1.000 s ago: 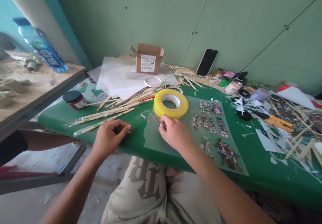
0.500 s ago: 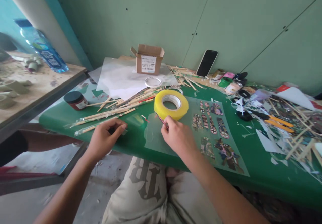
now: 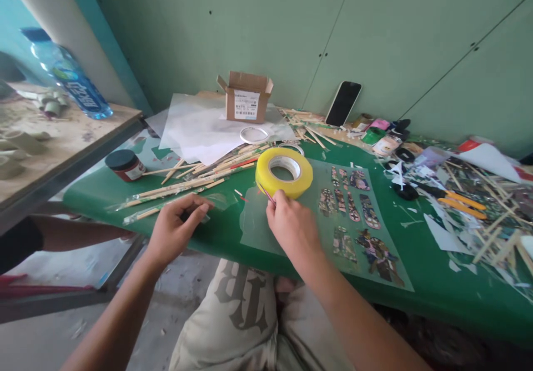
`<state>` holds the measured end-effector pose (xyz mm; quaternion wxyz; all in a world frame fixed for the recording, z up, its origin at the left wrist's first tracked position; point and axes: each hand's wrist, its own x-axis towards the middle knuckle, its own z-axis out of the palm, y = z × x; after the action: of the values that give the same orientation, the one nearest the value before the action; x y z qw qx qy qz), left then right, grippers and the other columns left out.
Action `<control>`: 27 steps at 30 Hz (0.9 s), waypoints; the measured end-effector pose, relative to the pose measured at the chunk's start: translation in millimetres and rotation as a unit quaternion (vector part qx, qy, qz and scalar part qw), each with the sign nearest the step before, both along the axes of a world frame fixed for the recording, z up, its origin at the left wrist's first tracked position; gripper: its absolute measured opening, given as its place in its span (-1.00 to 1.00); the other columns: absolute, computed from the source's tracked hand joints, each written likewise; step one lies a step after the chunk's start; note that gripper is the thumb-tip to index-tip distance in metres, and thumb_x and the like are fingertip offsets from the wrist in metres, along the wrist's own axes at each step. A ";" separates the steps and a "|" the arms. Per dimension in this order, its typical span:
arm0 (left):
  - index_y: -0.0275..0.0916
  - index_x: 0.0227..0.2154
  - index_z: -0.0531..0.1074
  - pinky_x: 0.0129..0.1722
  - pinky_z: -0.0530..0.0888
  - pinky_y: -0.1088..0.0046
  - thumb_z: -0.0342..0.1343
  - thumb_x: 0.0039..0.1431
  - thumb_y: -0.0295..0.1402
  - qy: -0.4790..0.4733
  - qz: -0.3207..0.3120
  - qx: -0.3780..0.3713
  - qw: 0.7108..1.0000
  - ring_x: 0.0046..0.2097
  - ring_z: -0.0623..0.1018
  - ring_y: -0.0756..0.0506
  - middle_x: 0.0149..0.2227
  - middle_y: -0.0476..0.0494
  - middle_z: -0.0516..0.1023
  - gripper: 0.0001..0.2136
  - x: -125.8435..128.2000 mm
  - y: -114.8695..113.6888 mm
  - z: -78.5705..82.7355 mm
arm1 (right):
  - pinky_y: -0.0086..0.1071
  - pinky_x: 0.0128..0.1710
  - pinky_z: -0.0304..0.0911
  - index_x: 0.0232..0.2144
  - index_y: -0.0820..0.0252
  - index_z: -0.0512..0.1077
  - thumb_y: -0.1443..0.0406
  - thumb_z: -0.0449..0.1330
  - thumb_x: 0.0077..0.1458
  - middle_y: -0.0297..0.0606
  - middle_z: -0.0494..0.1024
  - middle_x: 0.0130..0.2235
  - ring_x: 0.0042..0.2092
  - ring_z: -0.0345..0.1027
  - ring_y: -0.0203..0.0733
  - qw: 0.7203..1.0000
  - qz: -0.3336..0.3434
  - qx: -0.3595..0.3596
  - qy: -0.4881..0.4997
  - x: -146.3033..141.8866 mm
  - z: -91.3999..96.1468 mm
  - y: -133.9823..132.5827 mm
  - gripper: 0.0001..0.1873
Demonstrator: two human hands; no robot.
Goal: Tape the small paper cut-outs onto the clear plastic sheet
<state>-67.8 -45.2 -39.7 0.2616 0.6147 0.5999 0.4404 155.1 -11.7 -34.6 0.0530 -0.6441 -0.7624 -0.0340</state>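
My left hand [image 3: 178,225] is closed, thumb against fingers, on a piece of clear plastic film [image 3: 222,200] that stretches right from the fingertips. With my right hand [image 3: 293,224] I pinch a slim pinkish stick-like tool [image 3: 267,194]; its exact kind is hard to make out. The tool's far end points up and left, at the near edge of a roll of yellow tape [image 3: 261,170]. Under my right hand lies a clear sheet [image 3: 254,229] bearing several printed, patterned cut-out shapes [image 3: 368,212].
Wooden sticks [image 3: 179,189] and a dark-lidded jar [image 3: 125,165] lie left. Behind stand an open cardboard box [image 3: 245,101] and a phone [image 3: 343,103]. Orange-handled scissors [image 3: 462,204] rest among scraps at right. A bottle [image 3: 75,82] stands on the side table; another person's arm shows below.
The clear film by my left hand now looks lifted and bent toward its fingertips. Both hands have hardly moved, and the tape roll stays in place.
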 end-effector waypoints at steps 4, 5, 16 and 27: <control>-0.25 -0.22 0.59 -0.21 0.52 0.35 0.14 0.13 -0.07 -0.039 -0.020 -0.015 0.999 -0.13 0.59 -0.21 -0.10 -0.25 0.64 -0.65 4.6 -6.9 -0.4 | -0.39 -0.54 -0.05 -0.27 0.25 0.41 0.28 -0.03 0.32 -0.12 0.59 -0.34 -0.35 0.54 -0.15 0.999 -0.014 0.018 -0.023 -1.1 -0.7 0.2 -0.76; -0.25 -0.20 0.59 -0.19 0.53 0.33 0.14 0.13 -0.07 -0.041 -0.024 -0.021 0.999 -0.10 0.59 -0.23 -0.07 -0.26 0.64 -0.64 5.8 -8.7 -0.5 | -0.39 -0.53 -0.02 -0.27 0.25 0.41 0.28 -0.02 0.32 -0.12 0.59 -0.33 -0.33 0.54 -0.14 0.999 -0.014 0.022 -0.024 0.0 -0.7 -0.1 -0.77; -0.23 -0.19 0.59 0.09 0.44 0.18 0.13 0.17 -0.09 -0.090 -0.036 -0.014 0.995 0.08 0.53 -0.29 -0.01 -0.24 0.62 -0.66 9.0 -17.4 6.4 | -0.39 -0.45 0.08 -0.28 0.23 0.41 0.27 0.01 0.30 -0.12 0.57 -0.29 -0.27 0.50 -0.17 1.000 0.008 0.026 0.009 12.3 -5.7 -1.5 -0.78; -0.18 -0.50 0.38 -0.19 0.53 0.23 -0.06 0.14 0.10 -0.405 -0.016 0.021 0.914 -0.54 0.40 -0.04 -0.62 0.02 0.34 -0.57 67.7 34.4 11.7 | -0.40 -0.49 0.07 -0.26 0.24 0.41 0.29 -0.02 0.29 -0.13 0.56 -0.31 -0.33 0.50 -0.17 0.999 0.015 0.015 0.031 4.4 -5.9 -1.0 -0.78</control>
<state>-0.1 -10.8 -28.0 0.4761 0.3984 0.4234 0.6598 159.6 -12.7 -40.5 0.0866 -0.6327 -0.7692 -0.0245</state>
